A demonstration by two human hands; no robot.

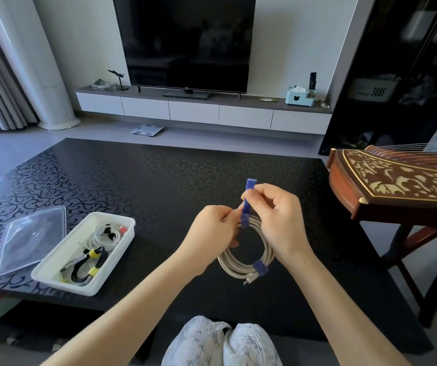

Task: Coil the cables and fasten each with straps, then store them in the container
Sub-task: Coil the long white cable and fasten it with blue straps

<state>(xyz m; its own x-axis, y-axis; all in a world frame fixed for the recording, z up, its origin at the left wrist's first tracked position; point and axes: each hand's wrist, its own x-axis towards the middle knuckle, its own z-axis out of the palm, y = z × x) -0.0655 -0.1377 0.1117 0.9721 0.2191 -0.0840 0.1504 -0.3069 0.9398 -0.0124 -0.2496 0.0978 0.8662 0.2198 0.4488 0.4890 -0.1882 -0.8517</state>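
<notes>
1. Head view: the person's left hand (213, 228) and right hand (273, 220) meet above the middle of the black patterned glossy table (159, 175), holding up a coiled off-white round cable (241, 260).
2. The left hand is closed narrowly, pinching the coil near its 11 o'clock edge, fingers curled in towards the palm.
3. The right hand is closed on a blue fabric fastening strap (247, 199), thumb and forefinger pinching it just above the coil; the strap's free end stands upright past the fingertips.
4. The lower part of that strap is wrapped around the cable at the coil's 12 o'clock point, between the two hands.
5. A second blue strap (260, 267) is already wrapped around the coil at about 5 o'clock, and a small plug end (246, 281) hangs just beneath it.
6. The coil hangs clear of the table; it is not in the container.
7. At 8 o'clock from the hands sits a white rectangular plastic container (53, 270), open, near the table's near edge.
8. Inside it lie a black cable bundle bound with yellow straps (86, 265) at the near end and a thin white cable coil (104, 233) at the far end.
9. A clear plastic lid (30, 239) lies flat on the table just beside the container, at its 9 o'clock side.
10. At 2 o'clock, a brown wooden stringed instrument with pale inlay (397, 186) rests on a stand beside the table.
</notes>
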